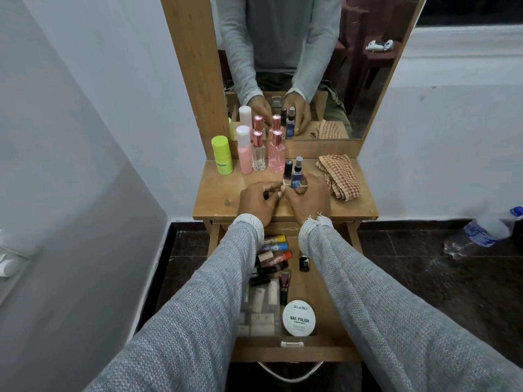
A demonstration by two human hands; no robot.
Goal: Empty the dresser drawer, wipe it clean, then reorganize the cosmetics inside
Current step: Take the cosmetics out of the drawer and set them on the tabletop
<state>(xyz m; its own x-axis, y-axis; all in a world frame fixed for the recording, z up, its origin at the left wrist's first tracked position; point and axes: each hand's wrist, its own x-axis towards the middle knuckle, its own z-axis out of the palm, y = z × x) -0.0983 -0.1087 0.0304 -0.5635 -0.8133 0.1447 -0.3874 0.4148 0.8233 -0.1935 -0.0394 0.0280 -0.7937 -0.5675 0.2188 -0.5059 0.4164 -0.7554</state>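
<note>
A tall mirror (311,66) rises at the back of the wooden dresser, and below it the tabletop (220,199) carries most of what is out so far. Under the person's forearms the drawer (325,306) stands pulled open, well nearer to the person than either hand, and it holds plenty yet: a clear pouch (260,309) of small tubes on the left, a round white tin of nail polish remover wipes (299,318) beside it, and a jumble of lipsticks and nail polishes (273,256) toward the back.

On the tabletop, a checked cloth (339,176) lies crumpled at the right, just beside the right hand. Along the back left stand a lime-green bottle (222,155), a pink bottle with a white cap (244,149), and two square glass bottles with rose-gold caps (267,149).

Both hands are together at the middle of the tabletop. The left hand (259,202) has its fingers curled, fingertips meeting the right hand (308,198), which curls round a small holder (294,185) carrying a black-capped bottle (287,171) and a blue spray bottle (297,174). Whether the left hand truly pinches anything, I cannot tell.
</note>
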